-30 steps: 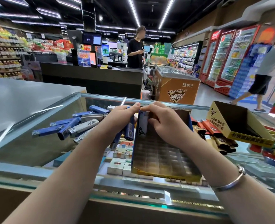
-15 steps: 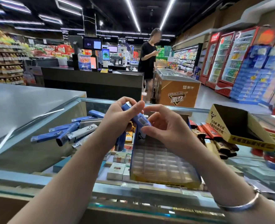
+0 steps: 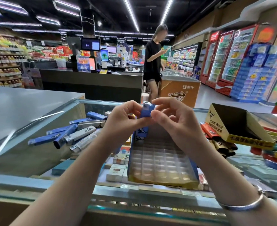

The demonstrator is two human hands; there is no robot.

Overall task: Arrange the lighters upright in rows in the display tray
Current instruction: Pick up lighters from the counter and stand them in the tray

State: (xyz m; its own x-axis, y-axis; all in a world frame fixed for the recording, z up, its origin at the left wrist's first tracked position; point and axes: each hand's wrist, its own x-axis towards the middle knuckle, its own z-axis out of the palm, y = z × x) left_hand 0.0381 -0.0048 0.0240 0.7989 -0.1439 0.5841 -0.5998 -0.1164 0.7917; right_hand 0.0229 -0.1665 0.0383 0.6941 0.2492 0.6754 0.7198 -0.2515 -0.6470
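You hold one blue lighter [image 3: 146, 110] upright above the display tray [image 3: 162, 162], your left hand [image 3: 124, 121] gripping it, your right hand [image 3: 175, 119] pinching its top; one blue lighter seems slotted, most cells bare; loose lighters [image 3: 69, 136] wait left.

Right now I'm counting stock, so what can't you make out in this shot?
- Tray: its back row is hidden behind both hands in the head view.
- Blue lighter: its lower end is covered by the left hand and right hand.
- Brown lighters: partly under the yellow box.
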